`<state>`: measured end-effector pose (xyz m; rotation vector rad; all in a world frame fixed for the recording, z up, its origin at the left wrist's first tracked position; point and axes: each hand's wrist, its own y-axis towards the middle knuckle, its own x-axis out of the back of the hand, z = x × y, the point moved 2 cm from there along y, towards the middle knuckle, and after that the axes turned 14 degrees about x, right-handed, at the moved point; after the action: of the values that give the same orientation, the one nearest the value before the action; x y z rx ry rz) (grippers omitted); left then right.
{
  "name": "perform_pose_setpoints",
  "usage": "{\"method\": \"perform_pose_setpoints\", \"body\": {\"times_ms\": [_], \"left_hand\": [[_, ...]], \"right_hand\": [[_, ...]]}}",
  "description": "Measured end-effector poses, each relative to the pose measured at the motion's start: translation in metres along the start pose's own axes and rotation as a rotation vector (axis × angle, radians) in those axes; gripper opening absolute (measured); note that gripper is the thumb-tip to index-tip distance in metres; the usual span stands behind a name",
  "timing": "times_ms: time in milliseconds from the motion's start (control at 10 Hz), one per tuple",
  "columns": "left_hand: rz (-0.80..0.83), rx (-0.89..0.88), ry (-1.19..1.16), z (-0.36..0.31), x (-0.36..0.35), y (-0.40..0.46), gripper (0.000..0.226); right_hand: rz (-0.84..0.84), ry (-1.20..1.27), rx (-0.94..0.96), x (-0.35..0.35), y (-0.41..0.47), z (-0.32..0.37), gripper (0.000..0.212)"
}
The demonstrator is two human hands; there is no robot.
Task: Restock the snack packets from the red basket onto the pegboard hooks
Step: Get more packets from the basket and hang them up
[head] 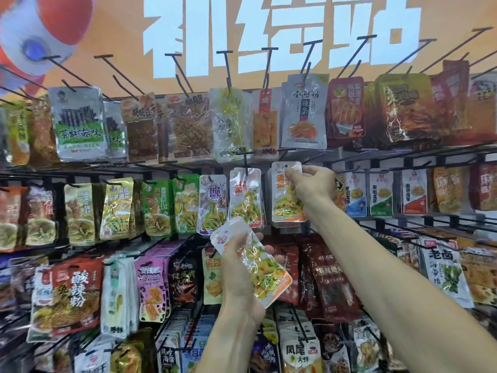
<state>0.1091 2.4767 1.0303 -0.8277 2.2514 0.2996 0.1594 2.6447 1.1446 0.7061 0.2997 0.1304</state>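
Observation:
My right hand (312, 185) pinches the top of a white and yellow snack packet (286, 201) at the second row of the pegboard, in front of a stack of like packets. Its hang hole sits near the fingertips. Whether the packet is on a hook I cannot tell. My left hand (239, 267) grips several matching packets (265, 270), tilted, below and left of the right hand. A similar packet (245, 199) hangs on the black hook (245, 162) just to the left. The red basket is out of view.
Rows of black hooks (228, 68) jut out from the wall toward me, loaded with snack packets on every level. An orange sign with large white characters (269, 36) fills the wall above. Bare hook ends stick out along the top row.

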Motion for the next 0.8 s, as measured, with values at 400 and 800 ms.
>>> {"method": "perform_pose_setpoints", "body": {"times_ms": [400, 800], "left_hand": [[0.081, 0.022, 0.138, -0.003, 0.005, 0.005, 0.046], [0.163, -0.004, 0.249, -0.005, 0.002, 0.014, 0.022]], "right_hand": [[0.028, 0.049, -0.270, -0.002, 0.022, -0.002, 0.026], [0.146, -0.180, 0.045, 0.022, -0.054, -0.008, 0.044]]}}
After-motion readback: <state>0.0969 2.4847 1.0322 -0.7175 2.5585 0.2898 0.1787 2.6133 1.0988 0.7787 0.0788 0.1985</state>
